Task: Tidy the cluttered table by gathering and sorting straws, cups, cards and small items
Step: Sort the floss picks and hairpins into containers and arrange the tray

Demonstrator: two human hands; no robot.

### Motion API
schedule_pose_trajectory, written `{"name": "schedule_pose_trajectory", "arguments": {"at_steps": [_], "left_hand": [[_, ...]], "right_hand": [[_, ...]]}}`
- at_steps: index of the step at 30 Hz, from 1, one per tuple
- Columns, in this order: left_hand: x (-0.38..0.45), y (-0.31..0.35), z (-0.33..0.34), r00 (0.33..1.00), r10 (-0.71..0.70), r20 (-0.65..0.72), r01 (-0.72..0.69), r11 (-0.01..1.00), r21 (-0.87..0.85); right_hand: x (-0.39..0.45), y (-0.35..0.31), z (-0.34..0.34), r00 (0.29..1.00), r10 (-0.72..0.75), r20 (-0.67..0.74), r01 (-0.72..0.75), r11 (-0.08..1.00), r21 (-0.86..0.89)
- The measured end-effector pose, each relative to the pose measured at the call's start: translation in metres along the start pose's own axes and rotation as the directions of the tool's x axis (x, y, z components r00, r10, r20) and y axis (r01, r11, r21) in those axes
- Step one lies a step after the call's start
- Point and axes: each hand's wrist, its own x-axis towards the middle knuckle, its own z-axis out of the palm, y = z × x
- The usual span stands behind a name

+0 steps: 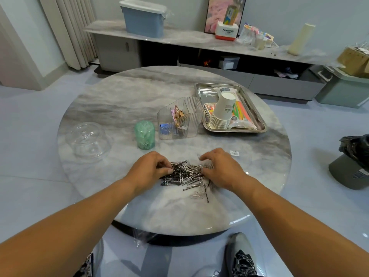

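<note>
- Both hands work the heap of hairpins and paper clips (187, 173) near the front edge of the counter (119, 100). The left hand (151, 166) has its fingers curled onto the heap's left end, thumb against fingertips, apparently pinching pins. The right hand (217, 166) has its fingers bent down over the right end; whether it grips any, I cannot tell.
- Judged done: the paper cups (221, 112) are stacked and lie in the steel tray (205, 86) beside the coloured straws (242, 110) and a pack of cards (209, 108), all at the far right.
- Judged part done: the clear divided organiser (179, 118), just left of the tray, already holds hair clips and a blue item.
- Outstanding: the pin heap is loose, with strays trailing towards the near edge.
- Also unsorted: a green jar (144, 134), a clear domed lid (87, 138) at the left, and a small label (234, 152) beyond the right hand.
- Assessment: well advanced; small items remain.
</note>
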Motion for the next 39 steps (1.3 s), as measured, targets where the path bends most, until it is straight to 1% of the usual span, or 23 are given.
{"name": "schedule_pose_trajectory", "arguments": {"at_steps": [2, 4, 5, 6, 7, 10, 14, 15, 17, 19, 20, 23, 26, 28, 32, 34, 36, 37, 39], "left_hand": [[-0.001, -0.004, -0.003, 0.999, 0.02, -0.03, -0.02, 1.0, 0.01], [-0.002, -0.01, -0.004, 0.997, 0.057, -0.052, -0.055, 0.998, 0.037], [-0.004, -0.013, -0.005, 0.996, 0.063, -0.063, -0.06, 0.997, 0.053], [-0.005, -0.016, -0.005, 0.995, 0.06, -0.08, -0.054, 0.996, 0.07], [-0.006, -0.019, -0.005, 0.993, 0.048, -0.104, -0.04, 0.996, 0.079], [-0.01, -0.028, -0.006, 0.987, 0.027, -0.156, -0.019, 0.998, 0.056], [-0.017, -0.036, -0.006, 0.982, 0.076, -0.173, -0.072, 0.997, 0.027], [-0.02, -0.037, -0.007, 0.981, 0.101, -0.167, -0.096, 0.995, 0.034], [-0.025, -0.04, -0.009, 0.983, 0.148, -0.113, -0.142, 0.988, 0.056], [-0.029, -0.042, -0.01, 0.984, 0.174, -0.049, -0.169, 0.981, 0.091], [-0.028, -0.043, -0.011, 0.983, 0.181, -0.041, -0.176, 0.979, 0.1], [-0.028, -0.045, -0.013, 0.978, 0.198, -0.07, -0.19, 0.975, 0.114], [-0.03, -0.049, -0.014, 0.974, 0.177, -0.141, -0.156, 0.977, 0.148], [-0.032, -0.05, -0.015, 0.972, 0.144, -0.185, -0.12, 0.984, 0.134], [-0.032, -0.049, -0.017, 0.97, 0.139, -0.199, -0.104, 0.979, 0.175], [-0.032, -0.049, -0.019, 0.958, 0.124, -0.258, -0.062, 0.97, 0.236], [-0.032, -0.05, -0.021, 0.946, 0.092, -0.311, -0.008, 0.965, 0.261], [-0.032, -0.051, -0.021, 0.944, 0.094, -0.317, -0.009, 0.966, 0.259], [-0.032, -0.052, -0.019, 0.945, 0.132, -0.3, -0.062, 0.97, 0.233]], "right_hand": [[-0.005, -0.009, 0.001, 0.983, -0.181, -0.029, 0.181, 0.983, -0.02], [-0.008, -0.022, 0.007, 0.925, -0.377, 0.036, 0.379, 0.92, -0.101], [-0.009, -0.026, 0.012, 0.896, -0.437, 0.08, 0.444, 0.883, -0.152], [-0.01, -0.026, 0.016, 0.88, -0.463, 0.109, 0.476, 0.859, -0.189], [-0.011, -0.024, 0.017, 0.88, -0.46, 0.114, 0.474, 0.856, -0.208], [-0.016, -0.005, 0.012, 0.915, -0.398, 0.074, 0.404, 0.891, -0.205], [-0.024, 0.018, 0.003, 0.938, -0.343, 0.047, 0.344, 0.91, -0.229], [-0.024, 0.019, 0.002, 0.941, -0.337, 0.031, 0.335, 0.915, -0.226], [-0.023, 0.013, 0.003, 0.949, -0.316, -0.018, 0.305, 0.928, -0.213], [-0.018, -0.001, 0.007, 0.95, -0.305, -0.073, 0.289, 0.941, -0.175], [-0.015, -0.011, 0.01, 0.947, -0.309, -0.085, 0.295, 0.944, -0.146], [-0.005, -0.041, 0.018, 0.938, -0.345, -0.038, 0.34, 0.935, -0.1], [0.002, -0.055, 0.023, 0.949, -0.31, 0.048, 0.314, 0.94, -0.131], [0.004, -0.053, 0.021, 0.967, -0.247, 0.068, 0.254, 0.961, -0.11], [0.004, -0.037, 0.01, 0.992, -0.094, 0.086, 0.091, 0.995, 0.036], [0.005, -0.029, 0.005, 0.993, -0.043, 0.108, 0.034, 0.996, 0.076], [0.007, -0.022, 0.003, 0.992, 0.0, 0.127, -0.011, 0.996, 0.09], [0.008, -0.02, 0.002, 0.991, 0.021, 0.131, -0.033, 0.995, 0.092], [0.01, -0.018, 0.0, 0.994, 0.044, 0.101, -0.051, 0.997, 0.064]]}}
